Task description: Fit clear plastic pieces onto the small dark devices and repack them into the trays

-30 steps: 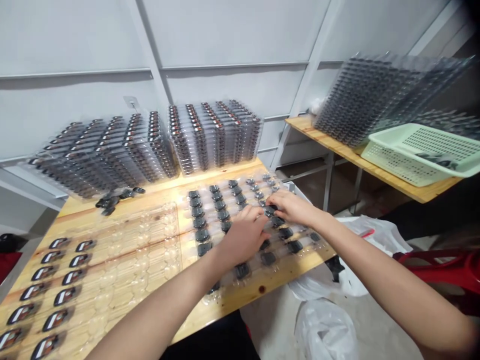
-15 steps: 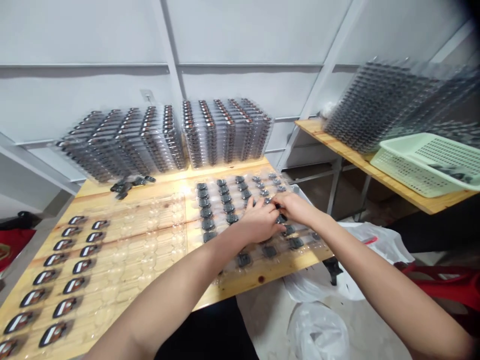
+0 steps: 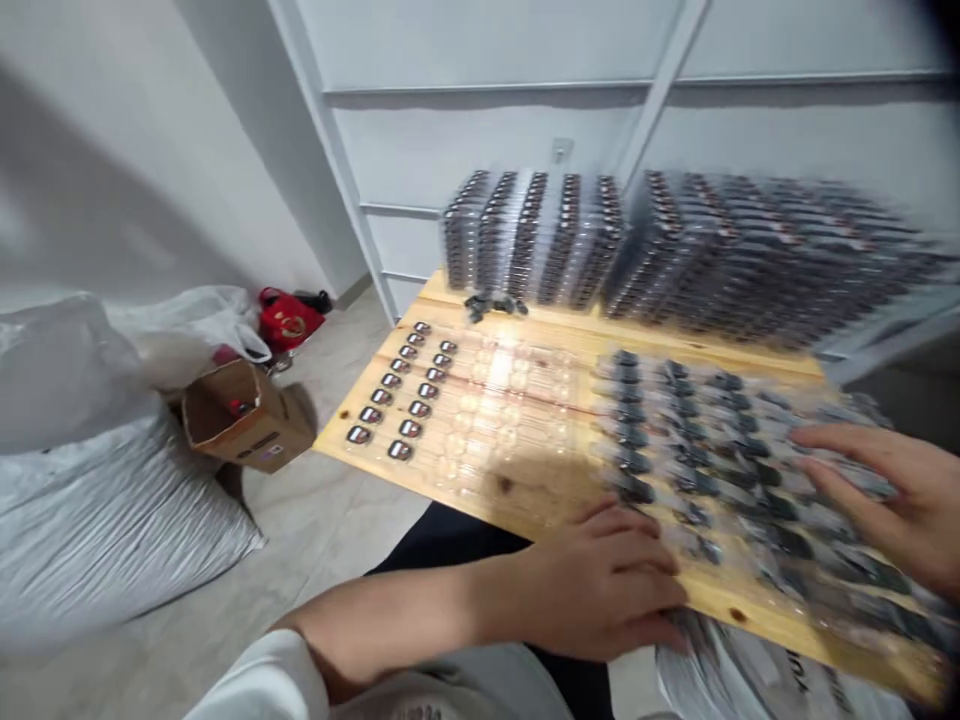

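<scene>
Black pieces [image 3: 628,390] sit in rows in the clear tray [image 3: 651,430] on the right half of the wooden table [image 3: 712,594]. The person's right hand [image 3: 911,500] is over that tray's far-right columns, finger and thumb slightly apart, too blurred for me to tell whether they grip a piece. The left hand [image 3: 615,585] lies at the table's front edge, fingers bent; I can't tell from here if it holds anything. A second clear tray [image 3: 517,400] carries two columns of labelled pieces [image 3: 373,414] on its left side. Behind stand two tray stacks [image 3: 551,240], a loose pile [image 3: 495,305] before one. A cardboard box [image 3: 247,430] is on the floor.
</scene>
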{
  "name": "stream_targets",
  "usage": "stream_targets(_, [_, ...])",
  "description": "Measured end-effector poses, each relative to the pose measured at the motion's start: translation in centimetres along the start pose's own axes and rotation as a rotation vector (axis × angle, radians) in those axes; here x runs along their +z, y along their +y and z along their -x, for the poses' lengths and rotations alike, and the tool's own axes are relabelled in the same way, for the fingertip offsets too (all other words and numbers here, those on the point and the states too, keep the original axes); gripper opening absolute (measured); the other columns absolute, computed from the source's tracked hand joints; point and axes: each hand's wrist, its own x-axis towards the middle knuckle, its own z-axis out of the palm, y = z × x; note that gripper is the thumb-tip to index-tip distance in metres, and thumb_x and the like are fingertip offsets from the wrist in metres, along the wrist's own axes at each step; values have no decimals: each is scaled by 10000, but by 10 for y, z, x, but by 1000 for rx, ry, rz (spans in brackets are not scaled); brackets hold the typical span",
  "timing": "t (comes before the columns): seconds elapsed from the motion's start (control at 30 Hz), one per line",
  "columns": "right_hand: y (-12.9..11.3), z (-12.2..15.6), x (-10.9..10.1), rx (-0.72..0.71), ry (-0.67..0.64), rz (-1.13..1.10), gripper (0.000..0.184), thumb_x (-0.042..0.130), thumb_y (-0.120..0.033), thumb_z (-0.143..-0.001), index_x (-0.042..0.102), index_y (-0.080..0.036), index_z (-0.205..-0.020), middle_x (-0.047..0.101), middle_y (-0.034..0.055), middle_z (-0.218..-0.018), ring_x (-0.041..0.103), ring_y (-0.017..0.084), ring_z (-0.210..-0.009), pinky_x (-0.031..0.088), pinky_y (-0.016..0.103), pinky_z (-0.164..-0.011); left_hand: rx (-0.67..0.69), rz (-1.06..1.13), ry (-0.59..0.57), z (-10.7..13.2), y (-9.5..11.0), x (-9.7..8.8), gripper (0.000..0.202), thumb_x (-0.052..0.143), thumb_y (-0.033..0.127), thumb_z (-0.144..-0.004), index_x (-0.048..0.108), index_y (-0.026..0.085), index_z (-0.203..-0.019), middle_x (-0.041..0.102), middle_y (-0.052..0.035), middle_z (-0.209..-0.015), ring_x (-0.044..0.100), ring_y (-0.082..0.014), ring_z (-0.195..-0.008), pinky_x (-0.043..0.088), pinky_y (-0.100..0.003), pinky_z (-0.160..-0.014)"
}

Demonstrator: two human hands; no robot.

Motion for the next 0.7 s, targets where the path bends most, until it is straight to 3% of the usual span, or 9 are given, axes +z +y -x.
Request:
stream_targets(0.1, [-114,-19,54,-191,-69,-55,151,471,-314,-836,528,-299,-974,577,52,-980,529,215,-912,410,365,-821,-128,45,93,64,-2,-27,215,552,174,-788,614,156,-993,631,-125,-940,567,-238,-979,401,-369,-920])
stream_targets(0.17, [-179,-27,101,-336,-97,-177,125,505,-220,-824,522,-240,-947,589,39,-909,545,185,-868,450,317,-747,-151,-10,231,102,-9,-39,208,533,172,-799,598,147,-996,625,-118,-915,576,-208,-914,468,-341,-828])
stream_targets(0.27, [-242,-34,167,-346,-154,-283,157,527,-164,-800,540,-184,-955,584,44,-938,517,177,-909,432,313,-813,-258,-61,351,149,-18,-52,202,507,116,-802,580,128,-990,597,-117,-941,558,-175,-918,493,-294,-797])
stream_targets(0.33, [-265,-36,197,-329,-196,-283,214,557,-147,-770,549,-166,-982,581,47,-959,500,179,-925,407,318,-846,-330,-74,388,170,-20,-60,208,484,91,-808,573,133,-991,583,-111,-961,550,-160,-934,490,-271,-811])
stream_targets(0.43, [-286,-38,221,-268,-271,-214,236,591,-132,-733,567,-158,-967,591,41,-931,494,177,-905,372,310,-851,-386,-70,417,190,-21,-71,201,473,83,-813,575,139,-977,581,-100,-965,547,-151,-944,485,-256,-828])
stream_targets(0.7, [-319,-49,236,-99,-467,66,177,557,-125,-731,582,-167,-901,602,27,-860,456,196,-910,258,307,-813,-409,-31,454,209,-26,-86,196,470,89,-819,578,153,-969,582,-89,-977,550,-142,-947,486,-245,-829])
